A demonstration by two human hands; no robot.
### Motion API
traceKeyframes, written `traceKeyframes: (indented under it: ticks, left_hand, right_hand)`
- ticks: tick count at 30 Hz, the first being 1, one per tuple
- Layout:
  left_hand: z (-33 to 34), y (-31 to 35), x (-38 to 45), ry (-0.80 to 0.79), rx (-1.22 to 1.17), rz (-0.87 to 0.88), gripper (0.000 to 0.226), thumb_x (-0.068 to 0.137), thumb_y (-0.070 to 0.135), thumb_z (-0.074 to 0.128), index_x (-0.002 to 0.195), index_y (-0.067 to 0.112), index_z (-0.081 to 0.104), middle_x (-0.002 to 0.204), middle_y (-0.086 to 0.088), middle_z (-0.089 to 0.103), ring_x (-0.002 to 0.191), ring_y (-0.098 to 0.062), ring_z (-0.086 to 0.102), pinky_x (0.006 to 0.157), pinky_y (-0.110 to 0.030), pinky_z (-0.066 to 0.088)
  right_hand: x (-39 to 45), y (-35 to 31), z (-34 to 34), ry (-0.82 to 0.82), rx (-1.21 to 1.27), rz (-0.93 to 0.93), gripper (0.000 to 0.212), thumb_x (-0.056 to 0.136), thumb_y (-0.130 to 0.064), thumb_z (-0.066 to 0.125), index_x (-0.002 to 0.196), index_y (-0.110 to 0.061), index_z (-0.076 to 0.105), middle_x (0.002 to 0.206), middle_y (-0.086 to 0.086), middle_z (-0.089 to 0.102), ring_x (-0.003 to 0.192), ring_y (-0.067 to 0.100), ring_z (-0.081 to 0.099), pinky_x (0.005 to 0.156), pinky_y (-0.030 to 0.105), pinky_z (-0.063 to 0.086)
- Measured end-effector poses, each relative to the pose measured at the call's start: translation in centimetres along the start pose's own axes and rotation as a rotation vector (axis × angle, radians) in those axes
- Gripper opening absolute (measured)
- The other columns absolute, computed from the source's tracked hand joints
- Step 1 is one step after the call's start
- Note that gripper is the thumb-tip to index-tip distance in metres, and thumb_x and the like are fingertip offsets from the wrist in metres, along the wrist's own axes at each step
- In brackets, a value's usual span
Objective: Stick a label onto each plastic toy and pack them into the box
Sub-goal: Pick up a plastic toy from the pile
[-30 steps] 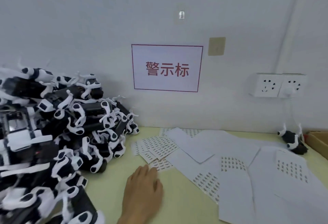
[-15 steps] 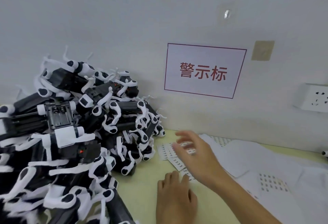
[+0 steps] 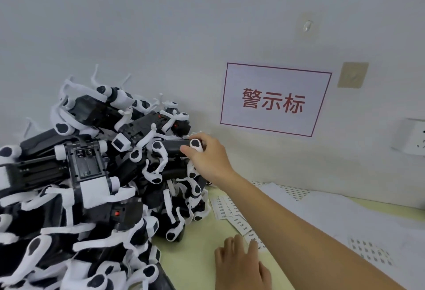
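Toy (image 3: 176, 148), black body with white legs, is perched on the right side of the pile (image 3: 76, 186), up against the wall (image 3: 184, 25), and it's gripped at its right end by the right hand (image 3: 208, 158). Thumb is laid over the near side of the body and the fingers are curled round the far end by a white leg joint, so that hand is clamped on it, not loose. The pile is heaped over the whole left half of the table (image 3: 190, 259), toys tangled leg over leg, so not much slack is left around the gripped one on its left and underneath. Open room is all to the right, above the label sheets (image 3: 232, 211) and blank paper (image 3: 345, 216) spread across the table. A sign (image 3: 274, 100) with red characters is stuck on the wall just behind the hand. The left hand (image 3: 241, 264) is laid flat on the table at the bottom edge, fingers relaxed and spread, fingertips touching the nearest label strip, nothing held.
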State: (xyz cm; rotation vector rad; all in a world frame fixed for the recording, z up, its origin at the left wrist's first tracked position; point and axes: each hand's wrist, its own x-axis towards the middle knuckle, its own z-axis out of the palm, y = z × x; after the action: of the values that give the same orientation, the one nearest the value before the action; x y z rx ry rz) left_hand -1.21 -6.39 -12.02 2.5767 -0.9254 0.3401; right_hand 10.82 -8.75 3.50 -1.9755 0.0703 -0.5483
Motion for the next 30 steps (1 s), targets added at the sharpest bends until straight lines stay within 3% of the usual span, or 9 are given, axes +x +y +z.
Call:
traceKeyframes:
  ticks: [3, 6, 12, 14, 15, 17, 24, 27, 30]
  left_hand:
    - [0.2, -0.1, 0.0, 0.037, 0.013, 0.000, 0.036, 0.014, 0.041, 0.077, 0.042, 0.029, 0.058, 0.063, 0.008, 0.058, 0.056, -0.014, 0.061, 0.047, -0.025, 0.048]
    - [0.3, -0.2, -0.1, 0.042, 0.004, -0.003, 0.039, 0.019, 0.046, 0.080, 0.050, 0.032, 0.062, 0.067, 0.010, 0.060, 0.059, -0.012, 0.063, 0.049, -0.026, 0.050]
    - [0.1, 0.1, 0.0, 0.028, -0.050, -0.047, 0.046, 0.019, 0.045, 0.084, 0.062, 0.034, 0.070, 0.068, 0.009, 0.062, 0.060, -0.011, 0.064, 0.049, -0.028, 0.052]
    - [-0.1, 0.0, -0.1, 0.020, -0.080, -0.074, 0.044, 0.034, 0.046, 0.084, 0.074, 0.035, 0.071, 0.081, 0.009, 0.063, 0.074, -0.013, 0.066, 0.062, -0.032, 0.055]
    - [-0.3, 0.2, -0.1, 0.004, -0.068, -0.095, 0.041, 0.053, 0.047, 0.079, 0.091, 0.035, 0.070, 0.097, 0.007, 0.062, 0.091, -0.014, 0.064, 0.077, -0.037, 0.053]
    - [0.0, 0.1, 0.0, -0.024, -0.052, -0.120, 0.035, 0.086, 0.043, 0.051, 0.120, 0.035, 0.051, 0.126, 0.008, 0.046, 0.121, -0.015, 0.048, 0.099, -0.036, 0.036]
    - [0.1, -0.2, 0.0, 0.087, -0.155, -0.161, 0.033, 0.095, 0.039, 0.037, 0.125, 0.038, 0.052, 0.130, 0.021, 0.049, 0.131, -0.003, 0.039, 0.107, -0.023, 0.026]
    - [0.0, -0.3, 0.1, 0.062, -0.211, -0.164, 0.031, 0.095, 0.035, 0.042, 0.123, 0.036, 0.056, 0.125, 0.019, 0.054, 0.126, -0.003, 0.043, 0.104, -0.021, 0.028]
    - [-0.1, -0.3, 0.2, 0.073, -0.362, -0.165, 0.024, 0.095, 0.024, 0.050, 0.113, 0.029, 0.064, 0.114, 0.013, 0.061, 0.117, -0.007, 0.051, 0.098, -0.022, 0.038]
  right_hand:
    - [-1.1, 0.2, -1.0, 0.136, 0.021, -0.077, 0.015, 0.086, -0.034, 0.070, 0.099, -0.031, 0.064, 0.090, -0.013, 0.065, 0.079, 0.012, 0.064, 0.071, 0.030, 0.054]
    - [-2.1, 0.4, -2.7, 0.276, 0.028, -0.094, 0.009, 0.089, -0.032, 0.068, 0.094, -0.029, 0.062, 0.090, -0.010, 0.065, 0.083, 0.009, 0.061, 0.068, 0.023, 0.046]
    - [-4.9, 1.9, -7.4, 0.327, 0.377, 0.186, 0.011, 0.097, -0.029, 0.059, 0.093, -0.019, 0.059, 0.095, 0.003, 0.066, 0.078, 0.026, 0.069, 0.072, 0.038, 0.060]
    - [-6.5, 3.3, -9.0, 0.321, 0.392, 0.243, 0.013, 0.098, -0.029, 0.058, 0.096, -0.016, 0.060, 0.099, 0.006, 0.067, 0.074, 0.025, 0.070, 0.072, 0.037, 0.060]
    - [-7.6, 4.2, -9.9, 0.326, 0.390, 0.267, 0.013, 0.098, -0.029, 0.059, 0.097, -0.017, 0.060, 0.100, 0.008, 0.067, 0.073, 0.025, 0.070, 0.072, 0.036, 0.060]
    - [-9.7, 6.0, -11.1, 0.340, 0.390, 0.318, 0.011, 0.098, -0.029, 0.059, 0.097, -0.018, 0.062, 0.101, 0.010, 0.069, 0.073, 0.025, 0.071, 0.070, 0.035, 0.060]
    - [-17.5, 11.7, -14.5, 0.472, 0.436, 0.470, 0.014, 0.099, -0.026, 0.057, 0.104, -0.015, 0.062, 0.096, 0.016, 0.065, 0.062, 0.023, 0.072, 0.057, 0.029, 0.058]
    - [-19.7, 12.6, -15.5, 0.533, 0.445, 0.501, 0.002, 0.097, -0.016, 0.061, 0.096, -0.015, 0.063, 0.097, 0.017, 0.069, 0.074, 0.037, 0.074, 0.068, 0.040, 0.060]
    - [-21.8, 13.1, -16.8, 0.529, 0.270, 0.410, 0.013, 0.091, -0.003, 0.066, 0.095, -0.016, 0.065, 0.096, 0.012, 0.071, 0.075, 0.026, 0.074, 0.069, 0.037, 0.058]
